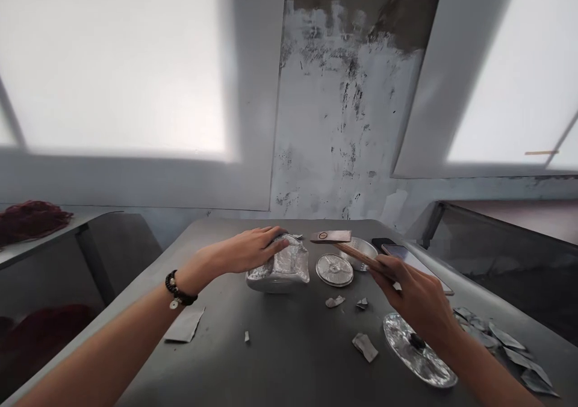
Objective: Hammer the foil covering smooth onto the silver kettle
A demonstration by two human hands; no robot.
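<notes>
My left hand [259, 247] lies over a silvery, crumpled-looking metal block [289, 265], its fingers curled over the top and the thumb pressed on it. Part of the block is hidden under that hand. In my right hand [415, 292] is a hammer [359, 256], gripped by its wooden handle. The hammer's head is up in front of a round silvery bowl [368, 251], to the right of the block. A round metal lid [335, 270] lies just below the head. Under my right wrist is a larger shiny lid with a black knob [418, 341].
Small scraps [365, 347] of metal are scattered over the grey table [289, 371]. A flat grey piece [186, 324] lies at left, and several flattened pieces [519, 353] at right. A phone-like tablet [415, 262] sits beyond my right hand. Dark red stringy material [34, 220] lies on a side table.
</notes>
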